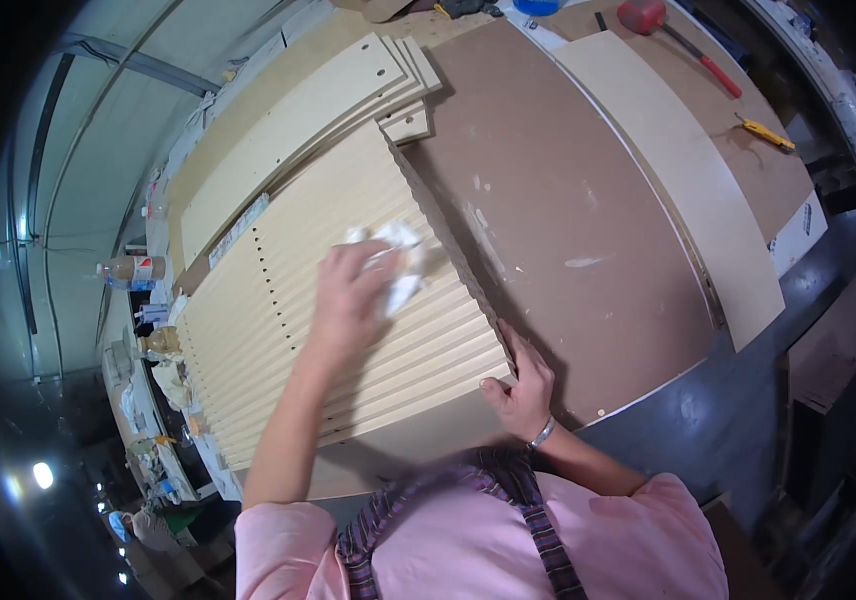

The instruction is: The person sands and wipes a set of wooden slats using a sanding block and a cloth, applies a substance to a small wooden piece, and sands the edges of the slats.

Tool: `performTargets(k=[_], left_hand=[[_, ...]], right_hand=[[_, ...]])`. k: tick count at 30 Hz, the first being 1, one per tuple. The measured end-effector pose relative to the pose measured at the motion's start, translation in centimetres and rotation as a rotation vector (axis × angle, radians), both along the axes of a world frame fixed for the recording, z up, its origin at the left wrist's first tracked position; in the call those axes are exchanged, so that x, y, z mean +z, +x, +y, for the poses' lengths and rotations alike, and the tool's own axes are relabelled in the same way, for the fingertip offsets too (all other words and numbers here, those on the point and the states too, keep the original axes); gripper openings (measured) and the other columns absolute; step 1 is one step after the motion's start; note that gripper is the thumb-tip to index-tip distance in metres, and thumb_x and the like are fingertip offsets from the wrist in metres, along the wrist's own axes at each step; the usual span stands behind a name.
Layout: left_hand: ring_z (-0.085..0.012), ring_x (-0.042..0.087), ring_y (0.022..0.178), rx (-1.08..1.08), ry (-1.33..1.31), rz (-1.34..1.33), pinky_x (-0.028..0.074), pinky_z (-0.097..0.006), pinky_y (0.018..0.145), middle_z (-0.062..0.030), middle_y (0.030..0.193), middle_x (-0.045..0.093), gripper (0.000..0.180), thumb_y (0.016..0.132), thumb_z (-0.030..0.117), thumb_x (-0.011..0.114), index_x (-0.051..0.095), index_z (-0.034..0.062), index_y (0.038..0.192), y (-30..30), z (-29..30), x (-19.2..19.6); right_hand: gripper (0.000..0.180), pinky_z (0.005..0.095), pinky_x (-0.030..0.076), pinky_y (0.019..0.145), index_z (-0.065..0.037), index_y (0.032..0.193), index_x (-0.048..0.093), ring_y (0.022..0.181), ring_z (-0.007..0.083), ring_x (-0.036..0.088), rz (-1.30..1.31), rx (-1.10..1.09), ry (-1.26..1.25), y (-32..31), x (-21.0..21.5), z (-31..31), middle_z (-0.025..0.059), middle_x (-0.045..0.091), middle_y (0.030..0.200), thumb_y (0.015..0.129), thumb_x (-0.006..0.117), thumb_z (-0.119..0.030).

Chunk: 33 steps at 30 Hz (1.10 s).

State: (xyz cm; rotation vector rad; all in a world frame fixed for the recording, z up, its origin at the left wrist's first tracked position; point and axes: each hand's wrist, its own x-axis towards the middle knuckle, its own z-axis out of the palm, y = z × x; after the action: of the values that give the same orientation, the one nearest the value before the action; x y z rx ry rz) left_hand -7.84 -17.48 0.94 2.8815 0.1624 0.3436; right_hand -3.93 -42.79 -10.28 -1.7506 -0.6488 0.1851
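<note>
Pale ridged wooden boards (248,330) lie side by side in a wide block in front of me, with a line of dark holes across them. My left hand (348,290) is closed around a crumpled white cloth (403,285) and presses it on the ridged surface, slightly blurred. At the block's near right corner, my right hand (523,390) grips the edge, thumb on top and fingers along the dark, wavy side. A metal bracelet circles that wrist.
Flat boards with holes (298,130) are stacked beyond the block. To the right lie a brown sheet (568,220), a long pale board (688,170), a red mallet (643,15) and a yellow utility knife (766,132). Plastic bottles (133,270) stand at left.
</note>
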Motion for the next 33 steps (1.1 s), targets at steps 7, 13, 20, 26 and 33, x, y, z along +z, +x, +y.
performTargets(k=[7, 13, 20, 26, 33], left_hand=[[-0.0282, 0.053, 0.102, 0.071, 0.061, -0.037, 0.041, -0.040, 0.081, -0.0050, 0.111, 0.060, 0.046, 0.065, -0.002, 0.065, 0.070, 0.0140, 0.108, 2.9, -2.0, -0.3], [-0.0285, 0.057, 0.097, 0.108, 0.060, -0.072, 0.043, -0.040, 0.082, -0.0075, 0.101, 0.063, 0.041, 0.063, -0.007, 0.065, 0.071, 0.0115, 0.098, -1.6, 0.9, -0.3], [-0.0268, 0.059, 0.103, 0.604, -0.187, -0.099, 0.048, -0.036, 0.085, -0.0102, 0.110, 0.063, 0.033, 0.072, -0.007, 0.062, 0.072, 0.0071, 0.100, -15.9, 6.3, 2.0], [-0.0284, 0.057, 0.107, 0.000, -0.147, 0.002, 0.043, -0.039, 0.093, -0.0097, 0.119, 0.061, 0.039, 0.071, -0.004, 0.063, 0.070, 0.0087, 0.107, -3.2, -5.1, 1.5], [-0.0264, 0.055, 0.107, -0.082, -0.157, -0.065, 0.041, -0.040, 0.094, -0.0047, 0.112, 0.063, 0.041, 0.071, -0.002, 0.063, 0.067, 0.0100, 0.111, -0.7, -6.7, -0.4]], right_hand=[[0.074, 0.0428, 0.050, 0.091, 0.006, 0.129, 0.051, 0.105, 0.0396, 0.062, 0.034, 0.023, 0.026, 0.5, 0.8, 0.1, 0.0243, 0.061, 0.118, 0.074, 0.073, -0.039], [0.077, 0.0429, 0.049, 0.091, 0.009, 0.128, 0.051, 0.106, 0.0400, 0.062, 0.007, 0.027, 0.011, 0.6, 0.6, 0.1, 0.0265, 0.061, 0.117, 0.083, 0.063, -0.052], [0.073, 0.0432, 0.049, 0.091, 0.008, 0.126, 0.053, 0.105, 0.0405, 0.062, 0.029, 0.013, 0.019, 0.2, 0.5, 0.3, 0.0260, 0.061, 0.116, 0.080, 0.067, -0.047], [0.073, 0.0433, 0.050, 0.088, 0.006, 0.126, 0.053, 0.103, 0.0398, 0.062, 0.028, -0.001, 0.052, 0.0, 0.2, 0.4, 0.0241, 0.063, 0.115, 0.081, 0.068, -0.049], [0.072, 0.0426, 0.051, 0.086, 0.006, 0.125, 0.053, 0.100, 0.0394, 0.063, 0.000, -0.033, 0.034, -0.2, -0.2, 0.4, 0.0253, 0.063, 0.110, 0.081, 0.068, -0.049]])
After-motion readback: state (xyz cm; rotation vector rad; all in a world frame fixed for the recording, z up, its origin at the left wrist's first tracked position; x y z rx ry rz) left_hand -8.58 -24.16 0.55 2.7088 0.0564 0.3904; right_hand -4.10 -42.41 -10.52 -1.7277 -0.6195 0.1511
